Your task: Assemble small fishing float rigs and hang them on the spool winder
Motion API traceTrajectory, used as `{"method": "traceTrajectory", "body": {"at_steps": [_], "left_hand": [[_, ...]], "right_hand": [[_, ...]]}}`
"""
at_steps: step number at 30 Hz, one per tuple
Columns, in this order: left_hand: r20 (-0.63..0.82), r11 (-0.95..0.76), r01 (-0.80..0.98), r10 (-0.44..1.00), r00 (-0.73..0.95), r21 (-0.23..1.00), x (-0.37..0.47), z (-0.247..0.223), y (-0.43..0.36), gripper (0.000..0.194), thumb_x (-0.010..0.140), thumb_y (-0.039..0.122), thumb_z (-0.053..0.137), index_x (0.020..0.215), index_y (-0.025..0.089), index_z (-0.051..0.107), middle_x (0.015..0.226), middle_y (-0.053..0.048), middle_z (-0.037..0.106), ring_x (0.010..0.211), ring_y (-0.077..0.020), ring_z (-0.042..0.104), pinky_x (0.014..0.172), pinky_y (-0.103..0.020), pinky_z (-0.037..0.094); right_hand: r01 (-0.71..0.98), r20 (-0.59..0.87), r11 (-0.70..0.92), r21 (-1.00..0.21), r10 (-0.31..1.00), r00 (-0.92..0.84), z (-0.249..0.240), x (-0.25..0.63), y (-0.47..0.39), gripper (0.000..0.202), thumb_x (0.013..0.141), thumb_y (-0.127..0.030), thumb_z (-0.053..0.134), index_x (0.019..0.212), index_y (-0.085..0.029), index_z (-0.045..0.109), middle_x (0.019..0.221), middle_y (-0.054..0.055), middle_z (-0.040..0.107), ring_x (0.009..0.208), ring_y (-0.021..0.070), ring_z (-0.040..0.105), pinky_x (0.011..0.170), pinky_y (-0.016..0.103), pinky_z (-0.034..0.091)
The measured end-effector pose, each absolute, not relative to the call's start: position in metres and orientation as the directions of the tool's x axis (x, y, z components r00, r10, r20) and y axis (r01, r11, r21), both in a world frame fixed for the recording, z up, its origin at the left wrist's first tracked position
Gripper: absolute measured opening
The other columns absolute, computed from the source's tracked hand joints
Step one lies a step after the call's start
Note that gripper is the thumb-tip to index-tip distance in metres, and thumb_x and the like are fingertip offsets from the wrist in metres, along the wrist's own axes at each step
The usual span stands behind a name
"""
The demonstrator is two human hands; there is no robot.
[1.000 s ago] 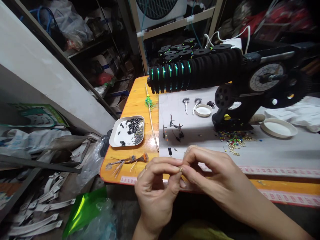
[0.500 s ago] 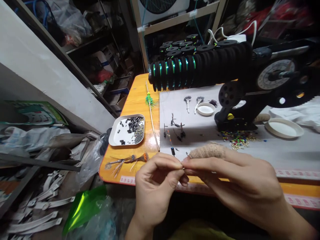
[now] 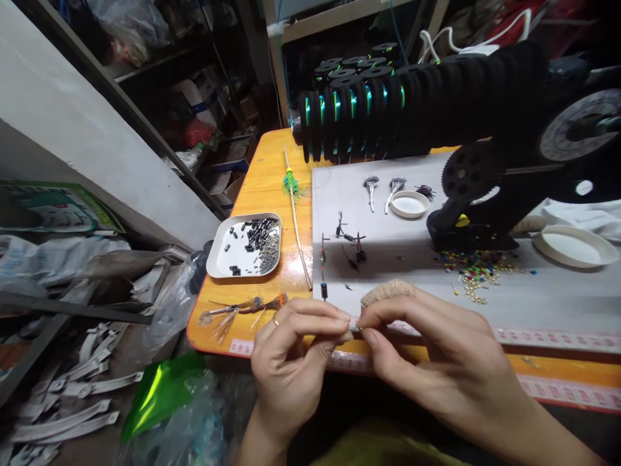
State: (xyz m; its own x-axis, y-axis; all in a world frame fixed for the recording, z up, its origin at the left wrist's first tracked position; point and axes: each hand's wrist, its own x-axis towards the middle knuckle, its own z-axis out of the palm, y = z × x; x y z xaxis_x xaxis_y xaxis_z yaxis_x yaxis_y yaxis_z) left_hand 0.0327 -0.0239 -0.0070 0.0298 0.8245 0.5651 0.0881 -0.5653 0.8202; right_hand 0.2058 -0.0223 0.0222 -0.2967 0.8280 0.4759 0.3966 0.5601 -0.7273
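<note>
My left hand (image 3: 295, 353) is in a pinch at the table's front edge, thumb pressed to fingertips; what lies between them is too small to make out. Just to its right, my right hand (image 3: 431, 343) pinches a tiny bit of something that I cannot name. Beige wrapping covers one of its fingers. The fingertips of the two hands are a small gap apart. Beyond the left fingertips is a small black cylinder (image 3: 324, 291), with coloured beads (image 3: 322, 255) in line above it. A tiny metal piece (image 3: 348, 287) lies nearby, and small dark wired parts (image 3: 358, 254) lie farther back.
A white tray (image 3: 218, 255) of black tubes and small metal pieces stands left. A stick with green strands (image 3: 291, 194) lies beside the pale sheet. Behind stands a black machine with a spool row (image 3: 378, 110). Coloured beads (image 3: 478, 275) and shallow dishes (image 3: 410, 204) lie right.
My hands, whose fingertips met before, have moved slightly apart. The black cylinder has shifted left and now stands nearer the beads. The whole view has shifted a little.
</note>
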Motion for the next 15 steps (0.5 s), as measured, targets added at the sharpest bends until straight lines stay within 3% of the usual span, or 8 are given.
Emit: {"method": "traceTrajectory", "body": {"at_steps": [4, 7, 11, 15], "left_hand": [[0.646, -0.645, 0.418, 0.746, 0.162, 0.64, 0.018, -0.008, -0.02, 0.025, 0.08, 0.001, 0.068, 0.097, 0.019, 0.069, 0.107, -0.006, 0.068, 0.092, -0.0152, 0.065, 0.081, -0.026, 0.054], [0.594, -0.617, 0.559, 0.763, 0.253, 0.554, 0.01, -0.005, -0.016, 0.02, 0.082, 0.005, 0.067, 0.095, 0.019, 0.068, 0.096, -0.006, 0.064, 0.088, -0.016, 0.06, 0.079, -0.029, 0.051], [0.448, -0.526, 0.607, 0.845, 0.291, 0.596, 0.008, -0.002, -0.01, 0.013, 0.081, 0.006, 0.064, 0.086, 0.018, 0.064, 0.09, -0.005, 0.061, 0.089, -0.0184, 0.057, 0.08, -0.033, 0.047], [0.326, -0.444, 0.572, 0.896, 0.303, 0.689, 0.009, -0.001, -0.006, 0.014, 0.08, 0.005, 0.061, 0.083, 0.018, 0.062, 0.092, -0.005, 0.058, 0.094, -0.0193, 0.055, 0.083, -0.033, 0.046]], "right_hand": [[0.47, 0.481, 0.555, -0.686, 0.831, -0.278, 0.013, 0.2, -0.022, 0.015, 0.086, -0.005, 0.053, 0.087, -0.019, 0.056, 0.077, 0.0, 0.058, 0.06, 0.0081, 0.054, 0.052, 0.019, 0.044], [0.567, 0.53, 0.588, -0.577, 0.798, -0.288, 0.002, 0.198, -0.02, 0.014, 0.086, -0.005, 0.054, 0.089, -0.019, 0.056, 0.079, 0.001, 0.059, 0.067, 0.0117, 0.057, 0.061, 0.024, 0.046], [0.645, 0.533, 0.597, -0.478, 0.78, -0.328, -0.008, 0.199, -0.018, 0.012, 0.086, -0.008, 0.057, 0.092, -0.018, 0.057, 0.084, 0.005, 0.061, 0.077, 0.0166, 0.057, 0.07, 0.03, 0.046], [0.669, 0.504, 0.579, -0.466, 0.795, -0.337, -0.01, 0.199, -0.018, 0.011, 0.086, -0.009, 0.059, 0.093, -0.018, 0.058, 0.088, 0.006, 0.061, 0.08, 0.0187, 0.054, 0.071, 0.033, 0.044]]}}
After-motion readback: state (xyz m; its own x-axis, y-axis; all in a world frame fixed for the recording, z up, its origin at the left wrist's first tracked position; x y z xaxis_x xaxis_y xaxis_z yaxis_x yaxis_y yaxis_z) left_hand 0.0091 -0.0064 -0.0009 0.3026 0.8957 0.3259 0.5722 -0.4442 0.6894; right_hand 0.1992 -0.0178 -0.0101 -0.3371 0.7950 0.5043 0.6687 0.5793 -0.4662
